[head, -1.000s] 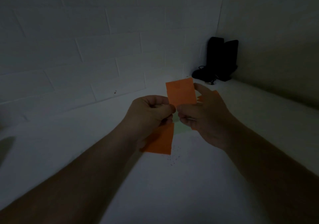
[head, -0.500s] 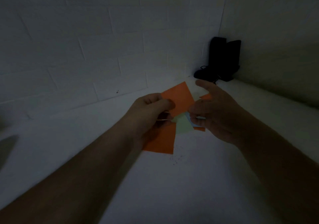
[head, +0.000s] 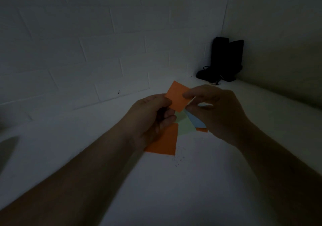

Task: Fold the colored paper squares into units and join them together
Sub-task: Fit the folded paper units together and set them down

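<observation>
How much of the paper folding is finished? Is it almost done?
Not nearly done, it seems. No joined units show anywhere. In hand: the left hand and right hand both pinch one orange paper, which looks flat or only lightly folded. Left to do: the orange sheet, green sheet and blue sheet lie loose on the white table, apparently unfolded. Dim light hides fine creases.

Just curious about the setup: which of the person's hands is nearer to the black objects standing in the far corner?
Right. The right hand lies just below the black objects; the left hand lies further off to the left, both holding the orange paper square.
</observation>
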Available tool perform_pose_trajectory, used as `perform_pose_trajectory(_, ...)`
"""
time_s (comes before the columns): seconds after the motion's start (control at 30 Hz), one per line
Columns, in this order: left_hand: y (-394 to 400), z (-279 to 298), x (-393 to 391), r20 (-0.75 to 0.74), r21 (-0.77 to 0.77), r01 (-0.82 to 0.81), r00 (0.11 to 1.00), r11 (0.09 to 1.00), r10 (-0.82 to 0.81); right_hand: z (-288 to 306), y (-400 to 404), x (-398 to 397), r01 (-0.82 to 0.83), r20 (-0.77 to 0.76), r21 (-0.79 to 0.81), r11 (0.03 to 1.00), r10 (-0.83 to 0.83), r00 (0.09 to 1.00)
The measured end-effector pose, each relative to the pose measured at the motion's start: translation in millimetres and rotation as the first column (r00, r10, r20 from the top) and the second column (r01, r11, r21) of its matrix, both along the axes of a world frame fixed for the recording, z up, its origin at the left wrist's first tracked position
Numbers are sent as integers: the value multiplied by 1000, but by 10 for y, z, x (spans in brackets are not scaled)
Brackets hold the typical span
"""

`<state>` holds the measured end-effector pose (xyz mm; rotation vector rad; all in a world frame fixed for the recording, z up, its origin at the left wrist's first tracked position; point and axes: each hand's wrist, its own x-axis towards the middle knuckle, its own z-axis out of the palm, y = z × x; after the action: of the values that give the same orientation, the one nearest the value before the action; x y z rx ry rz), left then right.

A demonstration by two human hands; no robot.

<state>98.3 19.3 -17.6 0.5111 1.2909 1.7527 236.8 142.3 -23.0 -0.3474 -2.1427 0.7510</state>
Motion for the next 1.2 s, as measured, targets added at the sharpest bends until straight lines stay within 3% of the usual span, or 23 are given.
perform_pose_trajectory(0.13, -10, 11, 33, 12, -32, 48, 999, 998, -48, -10, 23, 10, 1, -67, -94, 996, -7, 998)
perform_pose_trajectory(0.4, -33, -8, 66, -142, -9, 125, 982, 992, -125, -2, 35, -12, -67, -56, -3, 998, 67, 996)
perform_pose_trajectory(0.63, -57, -24, 53, -281, -14, 191, 941, 981, -187, 33, 7, 27, -132, -105, -359, 924, 101, 989)
perform_pose_trajectory(0.7, -63, -30, 54, -339, -38, 202, 919, 979, -203, 39, -3, 32, -141, -82, -394, 908, 118, 990)
perform_pose_trajectory(0.87, -88, -51, 33, -562, 63, 66, 827, 996, -19, 48, -29, 25, -145, -112, -422, 895, 107, 988)
perform_pose_trajectory(1.1, -63, -58, 29, -593, 175, 33, 801, 984, 79, 79, -30, 50, -179, -84, -420, 890, 158, 984)
perform_pose_trajectory(1.2, -65, -52, -6, -533, 193, -15, 838, 981, 118, 98, -38, 75, -166, 37, -295, 941, 185, 982)
